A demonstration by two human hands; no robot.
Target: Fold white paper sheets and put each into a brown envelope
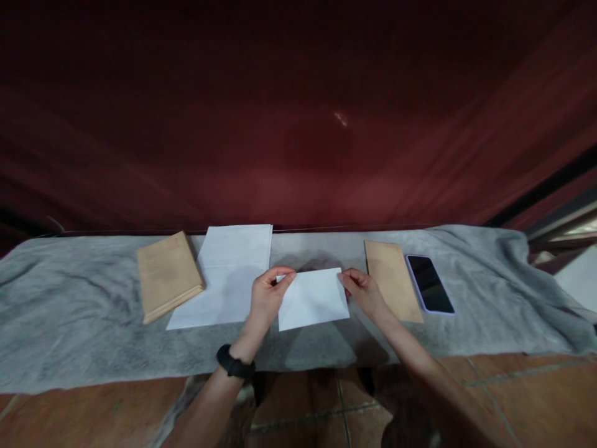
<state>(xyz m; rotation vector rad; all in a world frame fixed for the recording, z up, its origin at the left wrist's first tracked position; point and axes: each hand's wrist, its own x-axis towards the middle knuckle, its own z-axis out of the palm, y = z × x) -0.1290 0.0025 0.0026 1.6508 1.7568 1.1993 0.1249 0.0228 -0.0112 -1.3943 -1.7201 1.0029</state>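
Observation:
A folded sheet of white paper [313, 300] is held up in front of me, above the grey cloth. My left hand [269, 297] pinches its upper left corner between thumb and fingers. At the upper right corner, my right hand [362, 290] grips the paper the same way. Just left of my left hand lies a stack of larger white sheets [228, 280]. Beyond my right hand a single brown envelope [394, 280] rests flat. A black band circles my left wrist.
A pile of brown envelopes [168, 274] overlaps the white sheets on the left. To the right, a phone [430, 284] in a lilac case lies beside the single envelope. Grey cloth [69, 311] covers the narrow surface, with a dark red wall [298, 124] behind and a tiled floor [536, 392] below.

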